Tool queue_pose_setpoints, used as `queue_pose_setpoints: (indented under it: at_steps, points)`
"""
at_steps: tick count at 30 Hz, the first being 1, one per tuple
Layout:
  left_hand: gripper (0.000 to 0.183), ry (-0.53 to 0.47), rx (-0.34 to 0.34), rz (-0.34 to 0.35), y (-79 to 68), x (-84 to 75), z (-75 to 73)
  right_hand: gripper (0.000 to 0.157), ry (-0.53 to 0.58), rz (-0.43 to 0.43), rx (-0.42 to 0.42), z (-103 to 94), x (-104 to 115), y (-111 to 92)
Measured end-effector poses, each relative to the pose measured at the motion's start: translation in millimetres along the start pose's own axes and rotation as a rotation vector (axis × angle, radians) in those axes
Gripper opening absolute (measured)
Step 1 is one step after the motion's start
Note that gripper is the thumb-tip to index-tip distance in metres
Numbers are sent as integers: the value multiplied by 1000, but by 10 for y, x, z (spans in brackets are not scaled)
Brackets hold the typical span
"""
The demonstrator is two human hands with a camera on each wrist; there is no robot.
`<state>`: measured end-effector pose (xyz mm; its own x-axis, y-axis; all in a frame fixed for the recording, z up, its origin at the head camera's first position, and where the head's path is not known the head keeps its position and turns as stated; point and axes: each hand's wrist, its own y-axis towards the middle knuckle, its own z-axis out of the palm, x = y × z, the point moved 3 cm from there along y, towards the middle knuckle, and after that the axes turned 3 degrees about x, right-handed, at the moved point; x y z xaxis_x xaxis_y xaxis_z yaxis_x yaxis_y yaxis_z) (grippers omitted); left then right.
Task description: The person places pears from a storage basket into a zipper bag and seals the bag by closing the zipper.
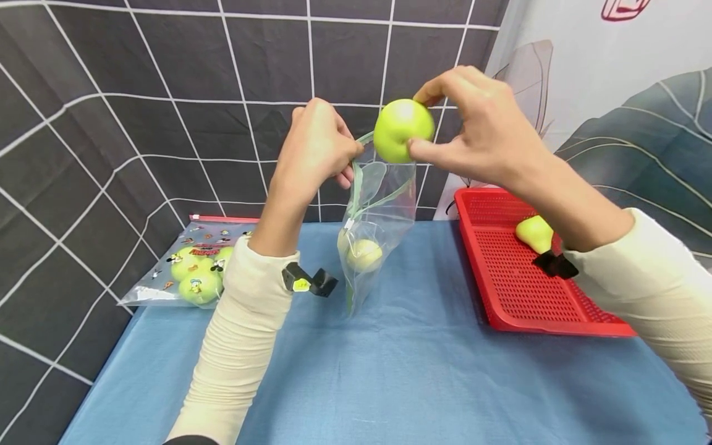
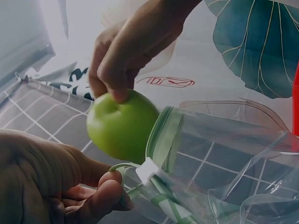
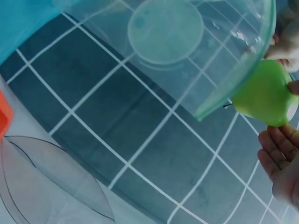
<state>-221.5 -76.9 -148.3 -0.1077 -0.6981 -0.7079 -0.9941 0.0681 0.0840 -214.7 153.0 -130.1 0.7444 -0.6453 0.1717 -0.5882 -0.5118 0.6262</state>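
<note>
- The printed zip bag (image 1: 158, 281), farthest left, lies on the blue cloth (image 1: 356, 377) with green fruit showing through it; it sits close to the left forearm, so a careless sweep of that sleeve could nudge it.
- The left hand (image 1: 319, 145) pinches the green edge of the clear bag (image 1: 389, 201) between thumb and fingertips. Only that side looks held, so a sudden load could tug the edge loose or let the mouth fold shut.
- Low in the clear bag hangs a pale round fruit (image 1: 364, 254); its weight probably drags the film down and narrows the way in.
- The white slider (image 2: 150, 170) sits by the pinched edge and might catch on something pushed past it.
- The green apple (image 1: 402, 130) is at the bag's mouth; whether any of it is inside the rim I can't tell, since clear film hides the boundary. Its stem (image 3: 228, 106) points bagward and could snag.
- The right hand (image 1: 481, 123) pinches the apple between thumb and fingers. Smooth skin could slip, and letting go off-centre would likely drop it outside.
- At far right, the red basket (image 1: 473, 259) holds a green pear (image 1: 534, 233) near the right sleeve, which might bump it.
</note>
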Motion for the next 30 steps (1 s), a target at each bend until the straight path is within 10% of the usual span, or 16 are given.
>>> queue_pose_setpoints:
  at_steps: [14, 30]
  points:
    - [26, -11, 2, 18, 1, 8, -22, 44, -33, 7, 218, 272, -21, -19]
    - [19, -4, 1, 22, 10, 25, -19, 33, -46, 19, 183, 267, -77, -29]
